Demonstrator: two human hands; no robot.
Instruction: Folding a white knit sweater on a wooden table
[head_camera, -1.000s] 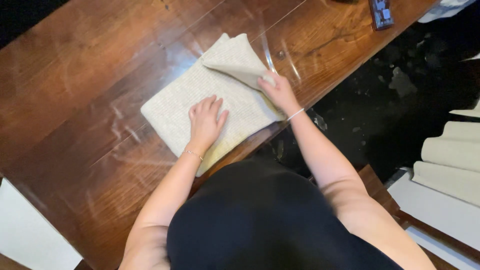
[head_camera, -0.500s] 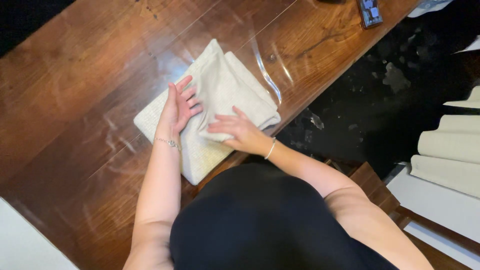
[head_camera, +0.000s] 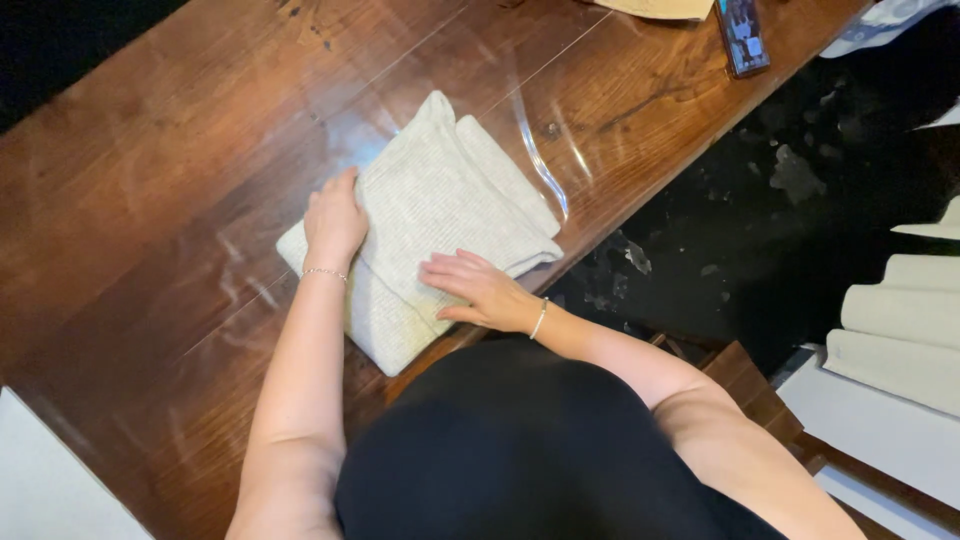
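Note:
A folded, cream-coloured ribbed cloth (head_camera: 440, 200) lies on the dark wooden table (head_camera: 150, 200) near its front edge. My left hand (head_camera: 335, 220) rests on the cloth's left side, fingers curled over its edge. Flat on the cloth's near part lies my right hand (head_camera: 478, 290), fingers spread and pointing left. Each wrist wears a thin bracelet. Neither hand lifts the cloth.
A phone (head_camera: 742, 35) lies at the table's far right edge, beside a tan paper sheet (head_camera: 660, 8). A clear cover sheet (head_camera: 545, 150) overlays the tabletop. Dark floor (head_camera: 800, 180) lies to the right, pale rolled fabrics (head_camera: 900, 310) at far right. A white sheet (head_camera: 50, 480) sits lower left.
The cloth's far flap was folded over, making a narrower stack. My right hand came from the far corner to the near part. My left hand shifted to the left edge.

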